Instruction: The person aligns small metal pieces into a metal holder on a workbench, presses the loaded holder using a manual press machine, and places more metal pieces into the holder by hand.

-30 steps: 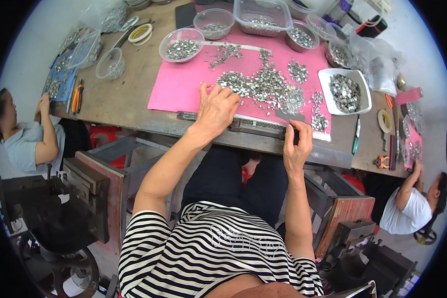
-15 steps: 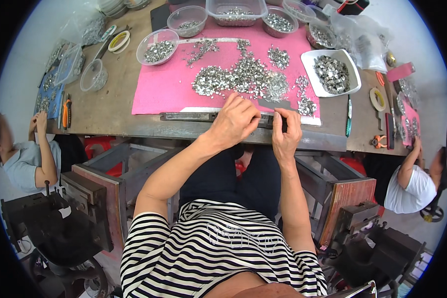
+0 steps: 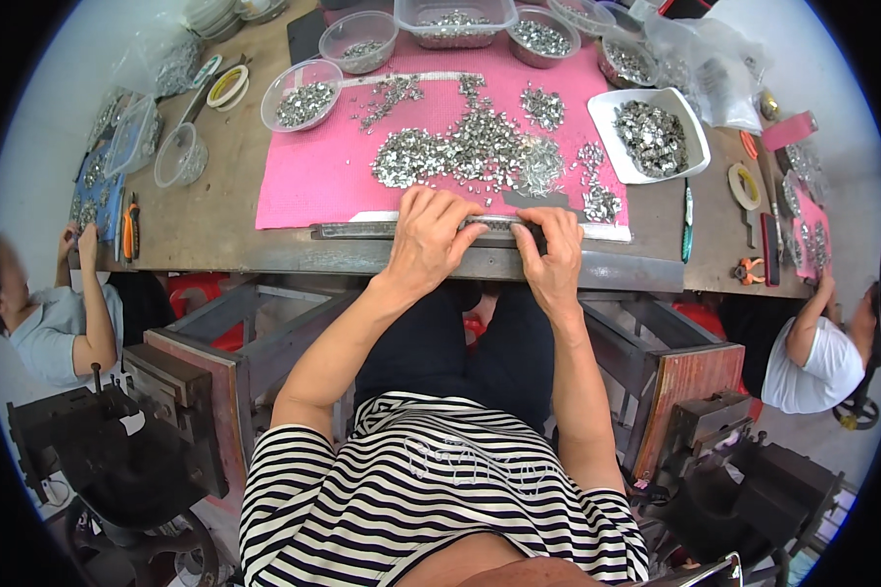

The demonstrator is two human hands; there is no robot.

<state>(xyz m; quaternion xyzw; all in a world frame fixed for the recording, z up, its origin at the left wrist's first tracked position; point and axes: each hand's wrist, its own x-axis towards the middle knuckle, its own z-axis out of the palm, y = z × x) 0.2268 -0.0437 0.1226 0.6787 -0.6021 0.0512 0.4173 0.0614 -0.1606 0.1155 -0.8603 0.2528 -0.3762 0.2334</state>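
Observation:
A long, narrow metal bar (image 3: 352, 231) lies along the table's front edge. My left hand (image 3: 427, 237) is closed over its middle, fingers at the far side and thumb pointing right on the near side. To the right, my right hand (image 3: 554, 252) grips the same bar, its thumb turned inward. Between the two thumbs a row of small shiny pieces (image 3: 499, 224) shows on the bar, partly covered by fingers. Just beyond the hands, heaps of small silvery metal pieces (image 3: 411, 159) lie on a pink mat (image 3: 303, 186).
Clear plastic tubs (image 3: 303, 95) of metal pieces line the mat's far side. A white square dish (image 3: 697, 147) of darker pieces stands right. Pliers (image 3: 749, 271), a tape roll (image 3: 744, 186) and orange-handled cutters (image 3: 130, 230) lie outward. Other people sit at both sides.
Both hands have come down against the bar, thumbs now facing each other along its near side. My right hand has shifted slightly left, and the row of pieces between them has come into sight.

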